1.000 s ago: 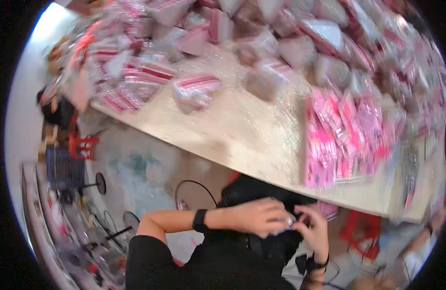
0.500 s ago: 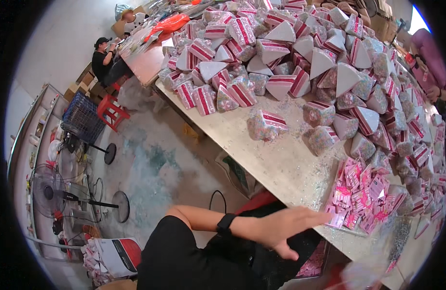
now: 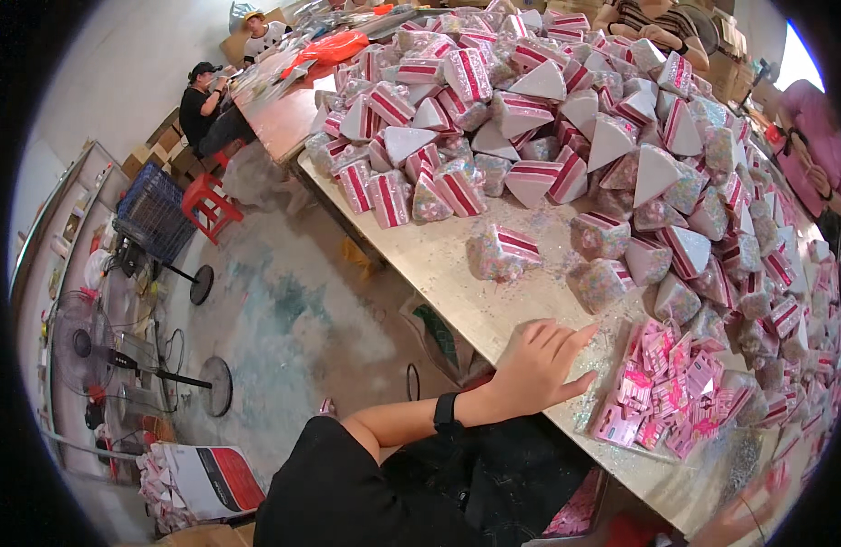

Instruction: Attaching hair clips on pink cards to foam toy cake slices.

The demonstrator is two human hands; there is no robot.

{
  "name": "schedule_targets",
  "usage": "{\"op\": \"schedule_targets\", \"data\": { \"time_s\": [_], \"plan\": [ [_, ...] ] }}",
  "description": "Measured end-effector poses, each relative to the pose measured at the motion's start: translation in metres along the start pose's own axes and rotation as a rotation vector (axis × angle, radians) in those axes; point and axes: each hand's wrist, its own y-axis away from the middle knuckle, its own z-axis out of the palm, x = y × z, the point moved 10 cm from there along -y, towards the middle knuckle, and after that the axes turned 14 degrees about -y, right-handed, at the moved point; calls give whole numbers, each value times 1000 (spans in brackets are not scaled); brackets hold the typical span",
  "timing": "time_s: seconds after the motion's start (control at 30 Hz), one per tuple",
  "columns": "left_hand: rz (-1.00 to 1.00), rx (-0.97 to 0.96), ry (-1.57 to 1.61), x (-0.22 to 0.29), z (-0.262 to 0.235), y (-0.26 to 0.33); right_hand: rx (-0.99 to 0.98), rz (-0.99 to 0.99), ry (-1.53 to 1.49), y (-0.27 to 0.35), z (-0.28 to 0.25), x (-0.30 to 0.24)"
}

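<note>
left hand (image 3: 536, 367): flat, fingers spread, empty, on wooden table (image 3: 457, 273) edge | pink packets (image 3: 662, 392): heaped just beside fingertips; likely light, slippery film, best pinched by an edge | right hand (image 3: 744, 515): blurred at lower rim, grip unclear

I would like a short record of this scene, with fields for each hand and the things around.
left hand: flat on the table, fingers spread, holding nothing
right hand: blurred at lower right edge; grip unclear
nearest things: pink packets; one wedge-shaped bag
further: pile of wedge bags
wrist: black watch
</note>
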Motion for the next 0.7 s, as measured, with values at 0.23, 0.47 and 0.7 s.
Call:
{"op": "schedule_targets", "data": {
  "time_s": [0.23,0.47,0.7],
  "plan": [
    [54,25,0,5,-3,1,-637,103,-411,37,75,-70],
    [30,0,11,1,-3,6,-871,171,-621,75,115,-57],
    [35,-13,81,-2,5,-3,-918,268,-727,37,149,-83]
  ]
}}
